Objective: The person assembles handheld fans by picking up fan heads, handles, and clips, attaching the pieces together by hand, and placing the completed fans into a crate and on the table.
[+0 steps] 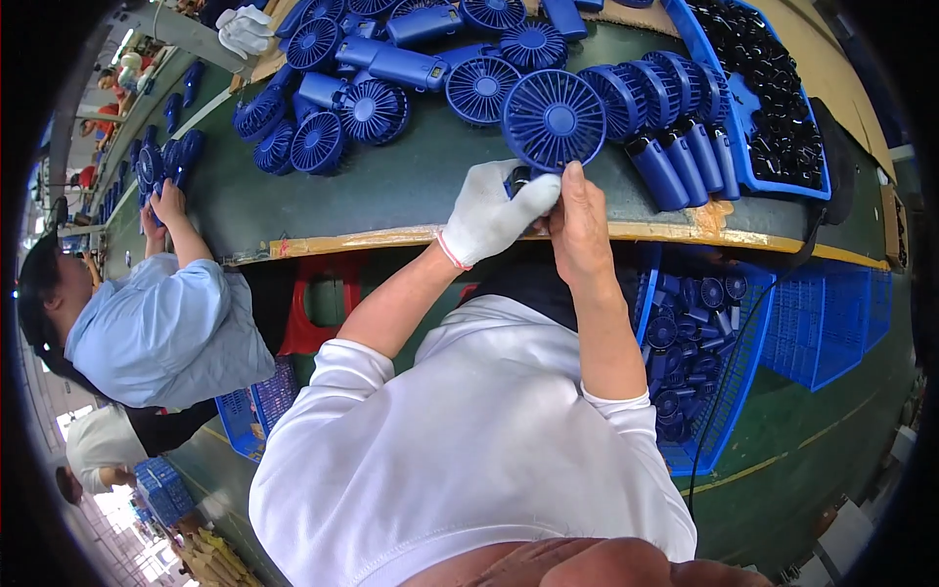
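Observation:
A dark blue handheld fan (555, 121) is held up at the near edge of the bench, its round grille toward me. My left hand (492, 213), in a white glove, is closed around its handle just below the fan head. My bare right hand (581, 223) is closed on the same handle from the other side, thumb near the base of the grille. Most of the handle is hidden by my fingers. Beside the grille, several blue fans (675, 93) lie in a row with their handles toward me.
Several more blue fans (377, 110) are heaped across the green bench (210, 201). A blue tray (820, 157) of small black parts sits at right. Below the bench stands a blue crate (734, 421) of fans. To the left, a co-worker (161, 328) handles fans.

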`<state>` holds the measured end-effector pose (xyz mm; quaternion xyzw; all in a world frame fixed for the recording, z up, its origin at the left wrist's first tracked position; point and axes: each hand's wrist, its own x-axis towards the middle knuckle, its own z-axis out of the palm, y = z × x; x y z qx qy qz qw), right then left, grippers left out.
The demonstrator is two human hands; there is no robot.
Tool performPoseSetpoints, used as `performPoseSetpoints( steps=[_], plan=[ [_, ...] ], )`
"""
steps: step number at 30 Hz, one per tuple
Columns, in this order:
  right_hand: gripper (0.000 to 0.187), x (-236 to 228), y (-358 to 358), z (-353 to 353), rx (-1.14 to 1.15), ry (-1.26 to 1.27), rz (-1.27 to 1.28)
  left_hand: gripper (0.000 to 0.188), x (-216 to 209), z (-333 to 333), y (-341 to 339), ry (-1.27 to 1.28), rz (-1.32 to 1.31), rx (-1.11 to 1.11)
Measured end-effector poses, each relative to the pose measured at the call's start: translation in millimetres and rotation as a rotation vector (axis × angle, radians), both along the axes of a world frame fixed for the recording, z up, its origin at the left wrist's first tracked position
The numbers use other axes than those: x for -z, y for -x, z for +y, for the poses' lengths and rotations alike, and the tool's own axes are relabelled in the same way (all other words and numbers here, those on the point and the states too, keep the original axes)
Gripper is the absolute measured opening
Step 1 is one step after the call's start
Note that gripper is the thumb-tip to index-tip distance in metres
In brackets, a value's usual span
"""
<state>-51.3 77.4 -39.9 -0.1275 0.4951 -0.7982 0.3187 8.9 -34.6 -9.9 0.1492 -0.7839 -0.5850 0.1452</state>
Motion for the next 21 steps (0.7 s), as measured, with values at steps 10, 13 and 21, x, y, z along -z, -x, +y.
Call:
performPoseSetpoints(
  steps=[10,13,21],
  plan=[
    [0.031,-22.3,4.7,10.1,0.070,-0.075,-0.042,0.056,4.4,17.8,2.6,-0.707,-0.157,0.070],
    [0.029,-20.7,0.0,14.2,0.132,-0.159,0.460,0.046,29.9,21.2,-0.2,-0.468,0.180,0.103],
    [0.029,-47.1,46.9,39.3,0.302,-0.533,1.359,0.037,24.9,13.6,10.3,-0.054,0.144,-0.091]
  ],
)
